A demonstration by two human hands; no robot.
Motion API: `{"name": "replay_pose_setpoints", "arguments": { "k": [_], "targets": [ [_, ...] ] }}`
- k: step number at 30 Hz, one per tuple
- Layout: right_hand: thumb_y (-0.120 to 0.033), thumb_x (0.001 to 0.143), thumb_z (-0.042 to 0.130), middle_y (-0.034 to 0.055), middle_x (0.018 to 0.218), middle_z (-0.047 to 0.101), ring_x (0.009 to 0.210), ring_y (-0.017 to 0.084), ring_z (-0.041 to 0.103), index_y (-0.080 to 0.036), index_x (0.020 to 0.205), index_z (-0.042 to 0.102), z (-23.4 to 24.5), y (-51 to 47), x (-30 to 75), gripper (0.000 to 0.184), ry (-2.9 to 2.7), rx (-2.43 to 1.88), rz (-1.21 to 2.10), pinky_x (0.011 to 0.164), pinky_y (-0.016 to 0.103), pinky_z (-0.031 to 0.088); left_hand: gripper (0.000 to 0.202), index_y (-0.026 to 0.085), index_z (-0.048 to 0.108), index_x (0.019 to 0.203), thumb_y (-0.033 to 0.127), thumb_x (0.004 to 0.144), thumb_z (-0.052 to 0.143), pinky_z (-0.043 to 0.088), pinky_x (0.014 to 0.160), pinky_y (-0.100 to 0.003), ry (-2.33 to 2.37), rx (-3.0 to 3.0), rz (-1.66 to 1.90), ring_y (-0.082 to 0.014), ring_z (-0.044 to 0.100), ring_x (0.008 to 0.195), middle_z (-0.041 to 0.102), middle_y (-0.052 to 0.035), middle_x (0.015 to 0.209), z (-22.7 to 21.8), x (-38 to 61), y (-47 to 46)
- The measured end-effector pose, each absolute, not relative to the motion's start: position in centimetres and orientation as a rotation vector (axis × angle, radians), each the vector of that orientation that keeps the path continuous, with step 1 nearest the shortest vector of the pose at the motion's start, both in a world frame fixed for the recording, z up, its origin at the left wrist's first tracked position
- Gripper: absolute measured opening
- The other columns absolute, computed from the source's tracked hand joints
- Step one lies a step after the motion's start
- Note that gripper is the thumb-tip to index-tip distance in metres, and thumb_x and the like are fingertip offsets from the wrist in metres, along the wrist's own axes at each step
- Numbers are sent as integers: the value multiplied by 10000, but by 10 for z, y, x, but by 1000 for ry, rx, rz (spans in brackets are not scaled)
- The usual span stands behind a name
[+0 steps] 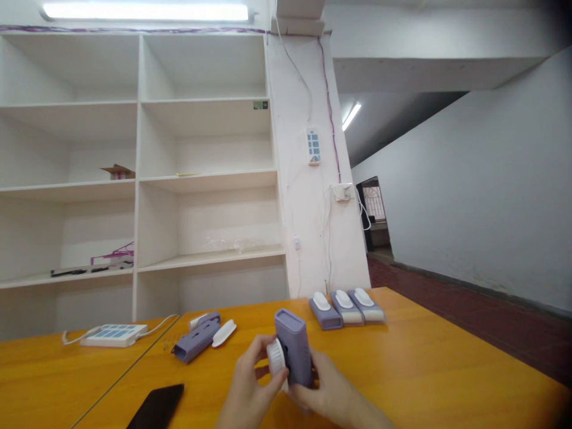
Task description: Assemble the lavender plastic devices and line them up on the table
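Observation:
My right hand (328, 387) grips a purple box-shaped casing (295, 345) upright above the orange table (424, 369). My left hand (248, 381) pinches a white ribbed round part (275, 356) against the casing's left side. Both hands are closed on these pieces at the bottom centre of the view. Just beyond them, three assembled purple units with white caps (346, 307) lie side by side. To the left rest another open purple casing (196, 341) and a loose white cap (224, 332).
A black phone (156, 408) lies at the near left. A white power strip (114, 335) with its cable sits at the far left of the table. White shelving (138, 179) stands behind. A corridor opens on the right.

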State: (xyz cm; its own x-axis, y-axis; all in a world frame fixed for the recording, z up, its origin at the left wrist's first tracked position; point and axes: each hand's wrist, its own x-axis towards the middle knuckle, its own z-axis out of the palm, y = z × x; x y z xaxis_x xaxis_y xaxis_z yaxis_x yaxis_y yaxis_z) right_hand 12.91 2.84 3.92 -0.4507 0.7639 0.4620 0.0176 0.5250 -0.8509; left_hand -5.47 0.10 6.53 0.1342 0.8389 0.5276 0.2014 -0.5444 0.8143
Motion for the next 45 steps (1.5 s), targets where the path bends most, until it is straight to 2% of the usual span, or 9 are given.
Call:
{"name": "replay_pose_setpoints", "arguments": {
  "k": [7,12,18,23,26,31,37,42,45],
  "targets": [
    [-173,819,617,19,946,685,834,190,629,-193,1243,580,35,26,126,426,-1853,-626,989,719,270,518,390,230,612,1158,261,782,712,586,871,-376,1024,1841,1459,-258,683,1026,709,-60,1106,69,-54,0],
    [-116,768,614,30,1071,685,959,222,634,-208,1316,526,42,22,129,562,-1866,-610,999,837,313,517,418,236,615,1162,300,767,738,588,880,-390,1011,1794,1515,-270,685,1045,709,-71,1134,70,-51,1],
    [-119,751,616,26,1067,678,956,222,632,-214,1363,480,42,20,132,635,-1886,-659,975,843,320,509,428,231,623,1126,363,746,767,609,831,-391,991,1721,1542,-288,694,1037,727,-88,1107,66,-50,1],
    [-139,742,629,-6,912,668,856,210,619,-225,1291,542,43,19,133,563,-1904,-712,929,790,308,501,412,236,610,1146,376,782,743,609,845,-387,969,1747,1546,-285,677,1083,719,-81,1132,67,-53,3],
    [-128,720,641,-2,953,668,879,215,609,-236,1303,538,47,17,133,601,-1911,-696,876,820,315,489,418,232,605,1149,376,783,746,612,841,-387,971,1752,1541,-285,675,1085,717,-81,1131,67,-54,5],
    [-123,714,636,3,1012,678,872,215,616,-247,1316,535,49,16,134,623,-1921,-721,878,776,304,496,389,225,630,1132,366,789,745,608,861,-392,971,1779,1515,-285,681,1076,723,-78,1124,65,-53,6],
    [-109,698,650,8,1137,680,992,240,630,-267,1340,523,50,16,134,673,-1903,-667,895,868,331,490,333,227,650,1107,359,811,727,605,883,-388,980,1825,1477,-279,669,1099,718,-64,1146,63,-53,8],
    [-122,694,661,18,1153,668,1022,243,618,-255,1320,531,51,16,134,653,-1916,-680,881,898,339,480,338,216,638,1116,359,820,715,602,895,-395,992,1823,1489,-284,653,1125,702,-68,1176,61,-52,6],
    [-140,711,655,15,1075,677,932,226,627,-250,1288,541,49,17,134,598,-1919,-703,893,825,316,497,355,212,647,1108,370,801,728,610,876,-399,1000,1813,1526,-294,651,1122,699,-76,1167,59,-51,7]
  ]
}}
